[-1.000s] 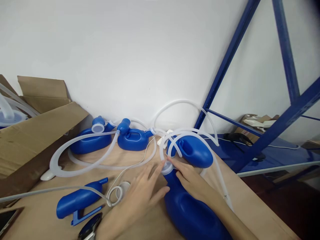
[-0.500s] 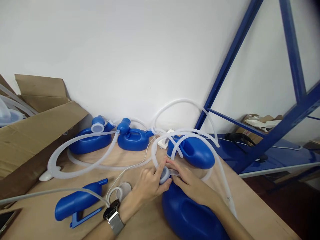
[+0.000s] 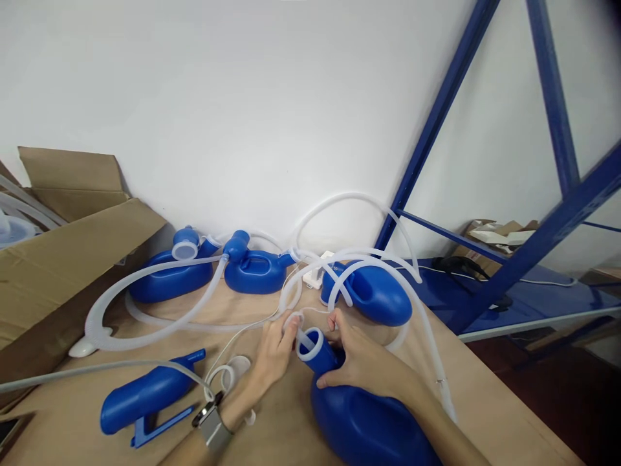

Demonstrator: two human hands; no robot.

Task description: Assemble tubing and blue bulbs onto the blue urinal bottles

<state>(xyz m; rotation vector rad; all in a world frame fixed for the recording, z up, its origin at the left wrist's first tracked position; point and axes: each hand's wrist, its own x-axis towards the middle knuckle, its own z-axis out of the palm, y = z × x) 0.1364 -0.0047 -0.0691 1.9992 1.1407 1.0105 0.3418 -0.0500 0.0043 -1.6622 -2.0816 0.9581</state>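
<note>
On the tabletop (image 3: pixel 87 395), right hand (image 3: pixel 361 362) grips the blue bottle (image 3: pixel 359 414); left hand (image 3: pixel 274 353) pinches its white cap (image 3: pixel 292 320).

**Storeroom or small assembly workshop**

Looks like a packing or assembly corner of a storeroom. Plain wooden worktop (image 3: pixel 490 401) set against a bare white wall (image 3: pixel 242 97). Several identical blue plastic bottles (image 3: pixel 255 272) lying among loose white tubing (image 3: pixel 160 323). Open cardboard cartons (image 3: pixel 58 252) at one side, blue steel racking (image 3: pixel 528 252) at the other.
</note>
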